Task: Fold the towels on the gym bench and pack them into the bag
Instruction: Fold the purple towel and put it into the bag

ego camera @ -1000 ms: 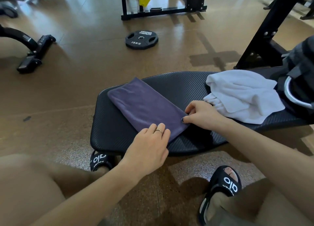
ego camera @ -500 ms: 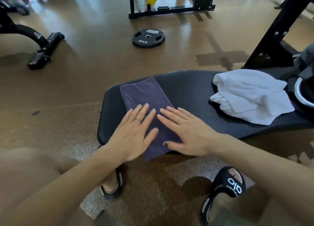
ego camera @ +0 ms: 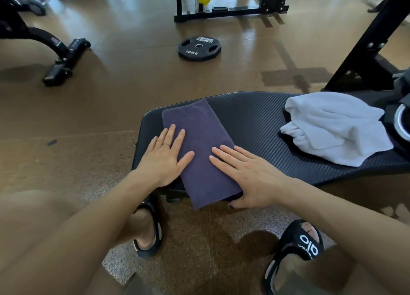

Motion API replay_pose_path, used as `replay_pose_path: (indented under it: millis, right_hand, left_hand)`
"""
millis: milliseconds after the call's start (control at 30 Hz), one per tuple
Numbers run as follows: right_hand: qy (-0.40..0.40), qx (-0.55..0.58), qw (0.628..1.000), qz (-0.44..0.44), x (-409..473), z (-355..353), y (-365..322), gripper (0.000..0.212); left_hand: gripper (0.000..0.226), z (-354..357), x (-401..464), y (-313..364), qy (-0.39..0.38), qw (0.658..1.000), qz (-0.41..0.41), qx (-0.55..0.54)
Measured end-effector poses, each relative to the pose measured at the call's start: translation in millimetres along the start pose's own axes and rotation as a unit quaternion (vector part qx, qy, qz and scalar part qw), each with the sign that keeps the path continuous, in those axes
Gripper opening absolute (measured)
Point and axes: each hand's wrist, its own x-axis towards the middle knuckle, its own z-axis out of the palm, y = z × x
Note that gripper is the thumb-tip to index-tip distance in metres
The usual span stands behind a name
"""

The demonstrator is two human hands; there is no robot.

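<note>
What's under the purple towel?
The purple towel lies on the black gym bench, and its near end hangs past the bench edge over the floor. Both hands press on top: left hand, right hand. Anything beneath it is covered.

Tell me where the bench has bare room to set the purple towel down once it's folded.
The widest bare patch of the bench lies between the purple towel and the crumpled white towel. The near left end is crowded: the left hand and right hand press flat on the purple towel, which overhangs the near edge. The far right is taken by the bag.
</note>
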Motion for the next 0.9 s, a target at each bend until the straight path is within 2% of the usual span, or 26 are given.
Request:
replay_pose_path:
  millis: [67,133,200,233,300,367,400,500,633,833,900]
  right_hand:
    - [0.006,0.007,1.000,0.001,0,0,1,0.111]
    - [0.016,0.010,1.000,0.001,-1,-1,3,0.107]
    - [0.029,0.014,0.999,-0.001,-1,-4,4,0.100]
    - [0.038,0.021,0.999,-0.002,0,-4,4,0.096]
    - [0.058,0.040,0.997,-0.002,0,-4,5,0.088]
    - [0.064,0.056,0.996,-0.005,1,-5,7,0.082]
    - [0.062,0.062,0.996,-0.005,2,-5,7,0.080]
    - [0.053,0.073,0.996,-0.002,3,-10,7,0.080]
    - [0.051,0.067,0.996,-0.004,2,-14,7,0.082]
    - [0.043,0.083,0.996,-0.007,-4,-15,7,0.088]
    - [0.045,0.087,0.995,-0.010,-5,-16,8,0.083]
  left_hand:
    - [0.078,-5,2,0,-0.004,0.999,0.003,0.038]
    - [0.077,-14,-3,8,0.063,0.995,0.037,0.075]
    - [0.075,-25,-20,20,0.144,0.981,0.121,0.057]
    - [0.073,-28,-32,27,0.156,0.972,0.172,0.039]
    - [0.072,-28,-58,38,0.135,0.957,0.253,0.031]
    - [0.072,-20,-78,44,0.108,0.944,0.303,0.075]
    - [0.065,-13,-84,46,0.101,0.937,0.318,0.101]
    - [0.044,4,-90,51,0.109,0.931,0.325,0.128]
    - [0.021,4,-84,56,0.148,0.929,0.324,0.098]
    - [0.004,-9,-88,40,0.144,0.945,0.292,0.025]
    - [0.011,-11,-89,33,0.136,0.954,0.266,-0.021]
